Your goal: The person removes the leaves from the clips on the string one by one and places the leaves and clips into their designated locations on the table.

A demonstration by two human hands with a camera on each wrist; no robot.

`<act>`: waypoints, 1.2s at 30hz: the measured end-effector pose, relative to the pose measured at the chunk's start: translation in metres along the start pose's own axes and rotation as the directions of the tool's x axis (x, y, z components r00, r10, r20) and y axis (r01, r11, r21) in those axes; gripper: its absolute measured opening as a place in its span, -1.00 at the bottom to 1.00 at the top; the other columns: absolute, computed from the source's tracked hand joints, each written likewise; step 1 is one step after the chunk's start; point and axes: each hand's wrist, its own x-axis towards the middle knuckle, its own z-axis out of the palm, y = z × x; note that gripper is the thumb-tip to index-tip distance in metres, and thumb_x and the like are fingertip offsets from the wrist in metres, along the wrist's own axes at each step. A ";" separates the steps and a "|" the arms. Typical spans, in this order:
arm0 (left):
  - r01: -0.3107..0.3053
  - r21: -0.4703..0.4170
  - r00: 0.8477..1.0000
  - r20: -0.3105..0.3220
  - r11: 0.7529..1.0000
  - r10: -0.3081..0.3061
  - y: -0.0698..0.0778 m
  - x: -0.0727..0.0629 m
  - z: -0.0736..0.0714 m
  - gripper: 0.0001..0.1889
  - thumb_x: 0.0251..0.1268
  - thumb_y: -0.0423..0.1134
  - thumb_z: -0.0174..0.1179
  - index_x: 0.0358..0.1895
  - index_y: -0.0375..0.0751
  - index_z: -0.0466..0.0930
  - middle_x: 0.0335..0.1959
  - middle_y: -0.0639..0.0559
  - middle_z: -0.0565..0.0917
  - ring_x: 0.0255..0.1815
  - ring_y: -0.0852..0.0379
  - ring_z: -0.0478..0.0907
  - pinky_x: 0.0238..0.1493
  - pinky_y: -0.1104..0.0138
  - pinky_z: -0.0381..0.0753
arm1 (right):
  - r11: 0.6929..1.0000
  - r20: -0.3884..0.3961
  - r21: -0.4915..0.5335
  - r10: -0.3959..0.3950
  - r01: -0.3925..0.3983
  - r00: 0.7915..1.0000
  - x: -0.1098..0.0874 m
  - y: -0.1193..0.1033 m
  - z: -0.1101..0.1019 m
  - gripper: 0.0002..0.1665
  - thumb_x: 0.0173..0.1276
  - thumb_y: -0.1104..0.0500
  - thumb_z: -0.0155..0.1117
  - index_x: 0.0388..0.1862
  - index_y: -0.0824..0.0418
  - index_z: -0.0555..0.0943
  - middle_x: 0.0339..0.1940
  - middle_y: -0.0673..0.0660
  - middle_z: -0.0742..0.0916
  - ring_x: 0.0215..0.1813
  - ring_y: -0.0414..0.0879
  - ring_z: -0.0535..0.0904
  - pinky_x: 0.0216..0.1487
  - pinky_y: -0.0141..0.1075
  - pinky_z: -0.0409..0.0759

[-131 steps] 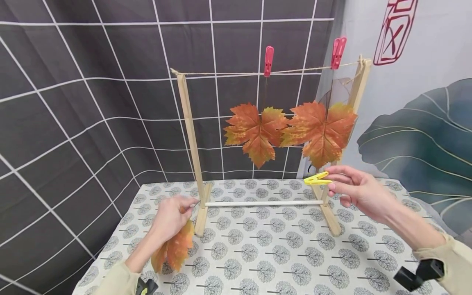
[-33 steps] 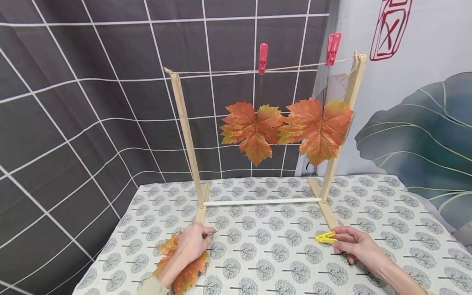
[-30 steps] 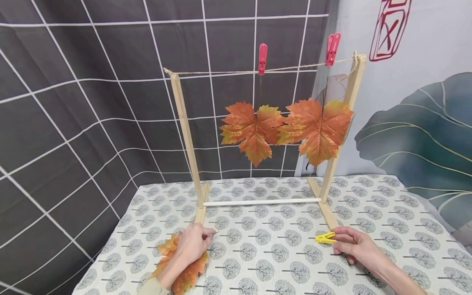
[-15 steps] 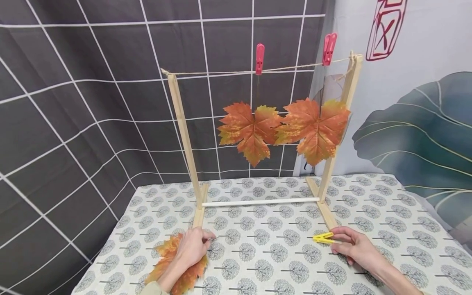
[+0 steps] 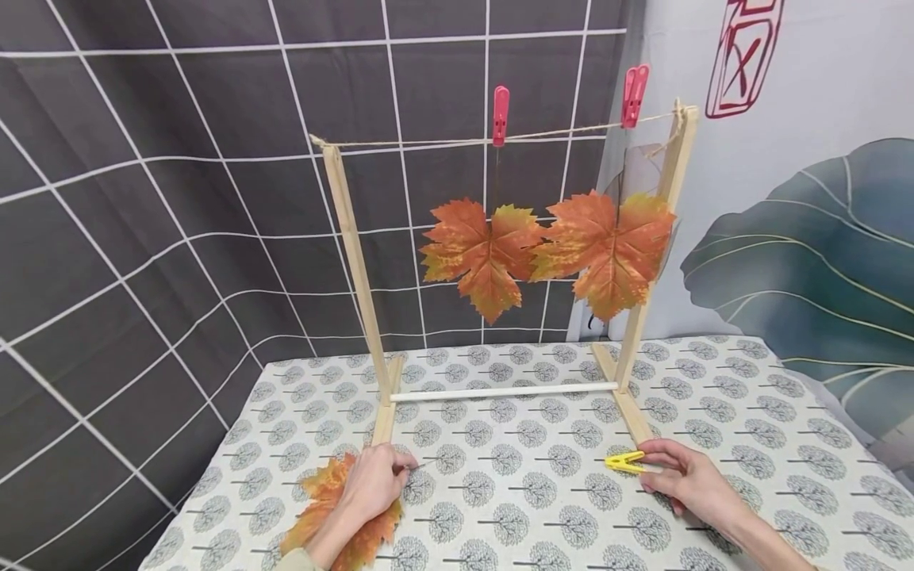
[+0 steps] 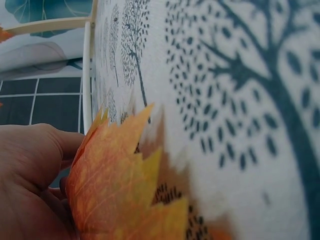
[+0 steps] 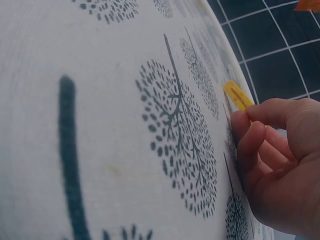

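Low over the table at the front left, my left hand [image 5: 377, 482] pinches an orange artificial maple leaf [image 5: 321, 507] by its stem. The leaf lies beneath the hand and forearm, partly hidden by them; its jagged edge [image 6: 125, 185] fills the middle of the left wrist view. At the front right, my right hand [image 5: 685, 480] holds a yellow clothespin [image 5: 623, 461] between thumb and fingers, its tip pointing left. In the right wrist view the same clothespin [image 7: 237, 95] sticks out past the fingertips. Two more maple leaves, one left [image 5: 485, 254] and one right [image 5: 610, 250], hang behind.
A wooden frame [image 5: 357, 270] stands on the tree-print tablecloth [image 5: 528, 476], with a twine line [image 5: 414, 143] strung across its top. Pink clothespins, one mid-line [image 5: 501, 115] and one farther right [image 5: 634, 95], clip the hanging leaves. A white rod [image 5: 500, 392] joins the frame's feet.
Since the oldest frame, both hands have come down toward the table's front, the left with its leaf and the right with the yellow clothespin. Over the last second they barely move.
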 end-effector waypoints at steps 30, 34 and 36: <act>-0.029 -0.184 0.985 -0.172 0.982 -0.003 0.028 0.029 -0.026 -0.84 0.11 -0.52 0.27 -0.24 -0.32 0.73 -0.43 -0.03 0.70 -0.78 0.33 0.40 -0.75 0.42 0.40 | 0.953 -0.210 -0.153 -0.290 0.261 0.934 0.000 -0.039 -0.010 -0.65 0.39 0.33 0.29 0.10 0.48 0.56 -0.31 -0.09 0.77 -0.54 -0.15 0.52 -0.67 -0.33 0.44; 0.030 -0.313 0.989 -0.131 0.949 -0.074 0.043 0.044 -0.047 -0.87 0.21 -0.48 0.25 -0.18 -0.31 0.66 -0.35 -0.06 0.67 -0.77 0.22 0.50 -0.85 0.42 0.32 | 0.914 -0.231 -0.199 -0.394 0.353 0.890 0.005 -0.066 -0.015 -0.73 0.41 0.36 0.25 0.04 0.43 0.60 -0.31 -0.25 0.73 -0.48 -0.17 0.56 -0.64 -0.34 0.46; 0.020 -0.344 0.986 -0.151 0.939 -0.077 0.050 0.053 -0.059 -0.86 0.23 -0.49 0.24 -0.17 -0.30 0.64 -0.31 -0.07 0.68 -0.74 0.19 0.54 -0.83 0.42 0.35 | 0.895 -0.233 -0.210 -0.437 0.394 0.869 0.008 -0.081 -0.017 -0.75 0.40 0.36 0.25 0.03 0.41 0.61 -0.31 -0.22 0.73 -0.47 -0.17 0.56 -0.64 -0.35 0.47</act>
